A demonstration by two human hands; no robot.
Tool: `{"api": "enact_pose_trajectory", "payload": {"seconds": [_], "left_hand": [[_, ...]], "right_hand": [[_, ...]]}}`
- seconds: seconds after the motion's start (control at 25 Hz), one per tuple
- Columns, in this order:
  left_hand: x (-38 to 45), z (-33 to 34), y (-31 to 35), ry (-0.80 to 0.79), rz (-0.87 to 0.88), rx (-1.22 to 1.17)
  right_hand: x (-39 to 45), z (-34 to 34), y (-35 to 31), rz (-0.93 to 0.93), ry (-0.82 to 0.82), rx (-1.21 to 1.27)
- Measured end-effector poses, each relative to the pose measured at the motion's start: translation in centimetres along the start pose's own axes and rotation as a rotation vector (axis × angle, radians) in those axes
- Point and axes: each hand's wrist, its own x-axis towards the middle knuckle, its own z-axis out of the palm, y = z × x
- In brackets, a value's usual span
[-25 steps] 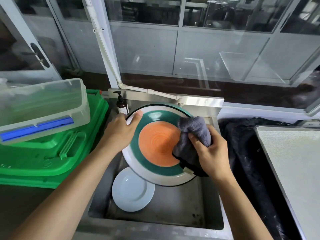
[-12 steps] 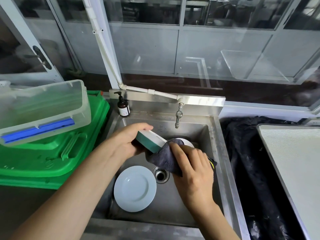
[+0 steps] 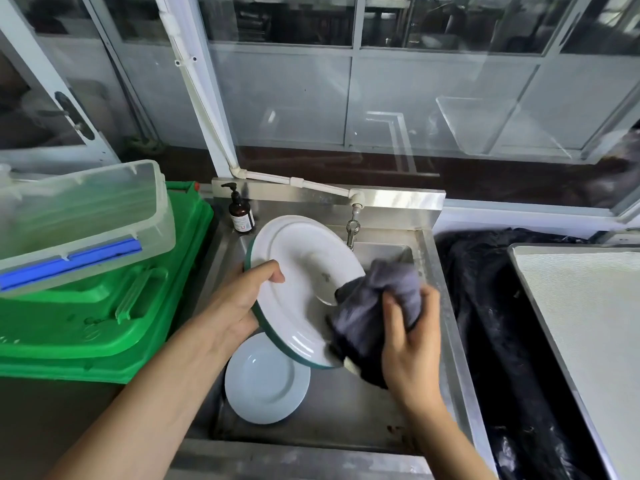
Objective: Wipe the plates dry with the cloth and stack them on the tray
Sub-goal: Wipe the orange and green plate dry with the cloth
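Over the stainless steel sink (image 3: pixel 446 327), the left hand (image 3: pixel 239 303) grips the rim of a large round plate with a white underside and green edge (image 3: pixel 294 271), held tilted. The right hand (image 3: pixel 408 334) clutches a bunched grey cloth (image 3: pixel 377 303) against the plate's lower right edge. A small white plate (image 3: pixel 266 379) lies in the sink below.

A large white-backed, green-rimmed plate (image 3: pixel 298 289) tilts above the sink with a bunched grey cloth (image 3: pixel 374 306) against its lower right, over a small pale plate (image 3: pixel 266 379) lying flat.
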Motion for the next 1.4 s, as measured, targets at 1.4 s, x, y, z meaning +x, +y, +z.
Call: {"api": "enact_pose_trajectory", "payload": {"seconds": [1.4], "left_hand": [[-3.3, 0.5, -1.8, -0.16, 0.355, 0.157]], "right_hand": [[2.5, 7.1, -0.4, -0.288, -0.443, 0.053]]}}
